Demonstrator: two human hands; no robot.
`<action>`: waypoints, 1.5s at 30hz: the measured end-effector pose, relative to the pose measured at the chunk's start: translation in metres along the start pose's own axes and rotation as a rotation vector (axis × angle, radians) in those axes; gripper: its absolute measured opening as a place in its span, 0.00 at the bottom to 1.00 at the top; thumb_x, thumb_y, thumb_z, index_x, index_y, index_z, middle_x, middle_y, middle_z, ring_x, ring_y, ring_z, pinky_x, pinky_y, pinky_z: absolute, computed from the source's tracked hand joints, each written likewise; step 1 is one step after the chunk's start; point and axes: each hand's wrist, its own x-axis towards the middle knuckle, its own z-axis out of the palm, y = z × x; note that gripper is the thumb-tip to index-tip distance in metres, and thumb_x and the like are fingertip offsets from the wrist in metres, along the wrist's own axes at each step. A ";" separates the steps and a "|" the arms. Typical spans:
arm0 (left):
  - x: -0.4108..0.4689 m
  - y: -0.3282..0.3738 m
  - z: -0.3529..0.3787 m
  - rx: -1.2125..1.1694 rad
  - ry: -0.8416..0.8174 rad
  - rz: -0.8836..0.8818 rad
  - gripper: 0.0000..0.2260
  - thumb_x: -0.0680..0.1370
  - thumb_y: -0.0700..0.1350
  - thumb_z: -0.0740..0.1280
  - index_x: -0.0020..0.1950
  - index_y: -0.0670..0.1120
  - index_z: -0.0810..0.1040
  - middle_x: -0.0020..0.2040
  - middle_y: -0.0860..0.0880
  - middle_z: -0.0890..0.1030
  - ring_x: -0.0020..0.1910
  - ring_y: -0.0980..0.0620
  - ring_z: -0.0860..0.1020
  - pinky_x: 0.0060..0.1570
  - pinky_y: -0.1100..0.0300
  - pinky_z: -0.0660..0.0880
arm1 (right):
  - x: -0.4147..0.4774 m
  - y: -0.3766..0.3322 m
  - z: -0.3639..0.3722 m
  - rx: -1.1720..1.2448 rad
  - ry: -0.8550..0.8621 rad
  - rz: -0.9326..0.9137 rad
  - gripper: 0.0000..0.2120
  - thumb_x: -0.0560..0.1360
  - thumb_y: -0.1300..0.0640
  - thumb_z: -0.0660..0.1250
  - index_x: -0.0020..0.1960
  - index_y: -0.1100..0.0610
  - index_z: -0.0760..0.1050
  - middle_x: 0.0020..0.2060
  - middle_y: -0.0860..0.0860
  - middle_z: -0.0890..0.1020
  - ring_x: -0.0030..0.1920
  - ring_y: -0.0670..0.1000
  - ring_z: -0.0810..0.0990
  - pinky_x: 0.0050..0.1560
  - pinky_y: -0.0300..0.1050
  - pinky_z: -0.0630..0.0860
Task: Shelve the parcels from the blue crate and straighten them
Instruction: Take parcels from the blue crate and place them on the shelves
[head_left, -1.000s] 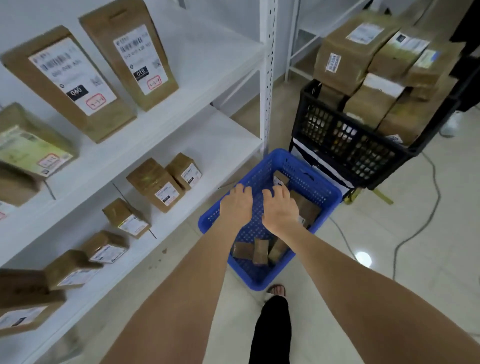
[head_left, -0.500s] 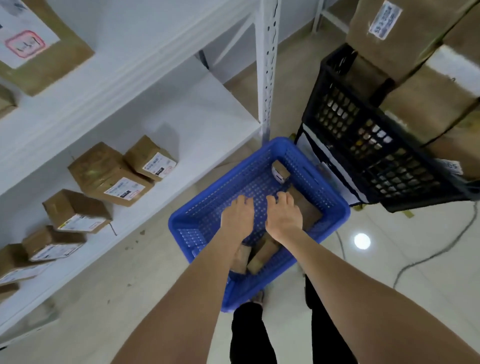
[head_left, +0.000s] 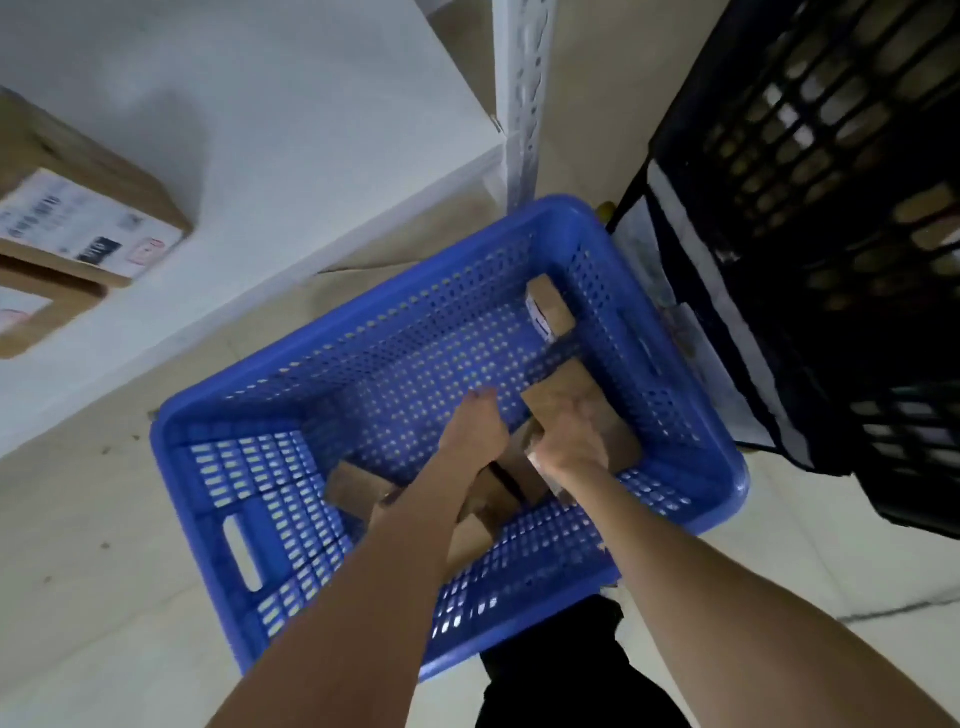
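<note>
Head view, steeply down, close.

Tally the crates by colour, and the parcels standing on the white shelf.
Blue crate: 1
Black crate: 1
Shelved parcels: 2
Total: 4

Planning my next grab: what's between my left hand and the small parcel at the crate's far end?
Head view: only bare perforated floor of the blue crate lies between the left hand and the small parcel.
</note>
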 end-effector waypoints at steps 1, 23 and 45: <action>0.017 -0.002 0.013 -0.071 -0.018 -0.014 0.20 0.80 0.37 0.58 0.73 0.39 0.63 0.66 0.41 0.72 0.61 0.42 0.73 0.57 0.55 0.71 | 0.020 0.008 0.009 0.000 0.005 0.016 0.32 0.79 0.55 0.64 0.77 0.55 0.53 0.73 0.57 0.60 0.65 0.57 0.71 0.51 0.47 0.73; 0.089 -0.057 0.043 -1.321 0.163 -0.520 0.16 0.78 0.50 0.67 0.59 0.41 0.73 0.44 0.47 0.77 0.43 0.47 0.78 0.46 0.52 0.78 | 0.104 -0.031 0.046 0.046 0.116 -0.166 0.31 0.78 0.49 0.65 0.76 0.56 0.57 0.71 0.57 0.60 0.70 0.60 0.63 0.67 0.53 0.65; -0.287 -0.045 -0.215 -1.432 0.443 -0.389 0.15 0.77 0.45 0.67 0.61 0.42 0.74 0.51 0.45 0.80 0.43 0.49 0.77 0.36 0.58 0.75 | -0.246 -0.185 -0.115 1.122 -0.324 0.000 0.26 0.70 0.64 0.71 0.66 0.59 0.69 0.58 0.61 0.80 0.46 0.54 0.82 0.36 0.45 0.78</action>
